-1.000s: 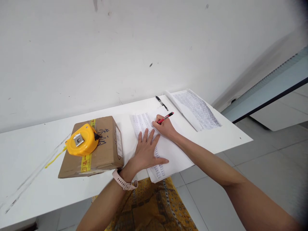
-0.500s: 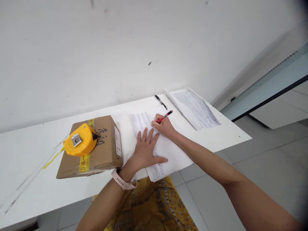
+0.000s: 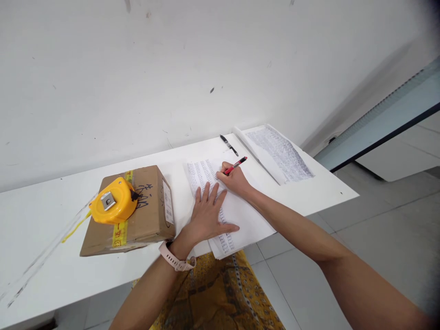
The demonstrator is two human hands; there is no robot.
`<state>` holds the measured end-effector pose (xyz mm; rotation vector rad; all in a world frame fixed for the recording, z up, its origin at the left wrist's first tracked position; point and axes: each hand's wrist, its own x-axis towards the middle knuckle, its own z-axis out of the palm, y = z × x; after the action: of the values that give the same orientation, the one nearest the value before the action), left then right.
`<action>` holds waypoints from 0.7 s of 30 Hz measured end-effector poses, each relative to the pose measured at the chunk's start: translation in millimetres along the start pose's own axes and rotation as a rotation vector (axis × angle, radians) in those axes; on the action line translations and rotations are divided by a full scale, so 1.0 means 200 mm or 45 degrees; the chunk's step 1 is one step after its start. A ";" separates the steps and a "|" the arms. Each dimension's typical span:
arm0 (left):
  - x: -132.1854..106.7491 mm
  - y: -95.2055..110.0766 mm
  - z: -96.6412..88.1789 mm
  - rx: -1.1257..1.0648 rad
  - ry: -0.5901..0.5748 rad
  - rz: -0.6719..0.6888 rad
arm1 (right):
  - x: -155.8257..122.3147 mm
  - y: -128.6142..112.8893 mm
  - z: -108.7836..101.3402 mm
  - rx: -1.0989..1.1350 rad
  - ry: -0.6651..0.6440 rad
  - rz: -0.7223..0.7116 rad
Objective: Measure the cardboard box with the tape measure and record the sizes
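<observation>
My left hand (image 3: 208, 211) lies flat with fingers spread on a printed sheet (image 3: 240, 215) covered in columns of small print, a pink watch on its wrist. My right hand (image 3: 235, 180) is closed around a red pen (image 3: 235, 165) whose tip rests on the same sheet near its top. A brown cardboard box (image 3: 144, 215) sits just left of my left hand, and a yellow tape measure (image 3: 113, 200) rests on top of it.
A black pen (image 3: 229, 145) lies on the white table (image 3: 44, 256) near the wall. A second stack of printed sheets (image 3: 278, 153) sits at the table's right end. A white wall runs behind; grey floor tiles lie to the right.
Both hands keep their places on the sheet; the red pen shifts only slightly. The view has drifted a little.
</observation>
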<state>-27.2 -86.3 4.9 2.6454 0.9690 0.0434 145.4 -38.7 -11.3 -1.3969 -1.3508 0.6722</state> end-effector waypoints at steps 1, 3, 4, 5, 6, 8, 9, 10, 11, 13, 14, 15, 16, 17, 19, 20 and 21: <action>0.00 0.00 0.00 0.004 -0.002 -0.001 | 0.00 0.00 0.00 -0.004 0.001 0.004; 0.00 0.00 0.00 0.005 -0.001 -0.002 | 0.00 0.00 0.00 -0.017 0.000 0.011; 0.00 0.00 0.00 0.001 -0.001 -0.001 | 0.00 0.00 0.00 -0.023 0.000 0.012; 0.00 0.00 0.00 -0.005 -0.001 0.000 | 0.00 0.00 0.00 -0.029 -0.003 0.010; 0.00 0.00 0.00 -0.011 0.002 0.001 | 0.00 0.00 0.00 -0.031 -0.007 0.007; 0.00 0.00 0.00 -0.022 0.013 0.001 | 0.00 0.00 0.00 -0.024 -0.015 0.000; 0.00 0.00 0.00 -0.025 0.017 0.001 | 0.00 0.00 0.00 -0.016 -0.017 -0.003; 0.00 -0.01 0.00 -0.026 0.020 0.002 | 0.00 -0.01 0.00 -0.010 -0.018 -0.004; 0.00 -0.01 0.01 -0.027 0.021 0.003 | 0.00 -0.01 0.00 -0.007 -0.017 -0.005; 0.00 -0.01 0.01 -0.026 0.018 0.007 | 0.00 -0.01 0.00 -0.014 -0.018 -0.005; 0.00 -0.01 0.00 -0.023 0.015 0.006 | 0.00 -0.01 0.00 -0.019 -0.019 -0.005; 0.00 0.00 0.00 -0.020 0.013 0.004 | 0.00 -0.01 0.00 -0.022 -0.016 -0.005; 0.00 0.00 0.00 -0.018 0.011 0.000 | 0.00 -0.01 0.00 -0.023 -0.010 -0.005; 0.00 0.00 0.00 -0.017 0.007 -0.002 | 0.00 -0.01 0.00 -0.022 -0.003 -0.004; 0.00 0.00 -0.01 -0.017 -0.005 -0.009 | 0.00 -0.01 0.00 -0.022 0.010 0.000; 0.00 0.00 -0.01 -0.018 -0.012 -0.013 | 0.00 -0.01 0.00 -0.024 0.011 0.001; 0.00 0.01 -0.02 -0.019 -0.019 -0.017 | 0.00 -0.01 0.00 -0.027 0.010 0.001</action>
<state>-27.3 -86.5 8.3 2.6221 0.9773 0.0280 145.3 -38.5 -9.8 -1.4155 -1.3551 0.6538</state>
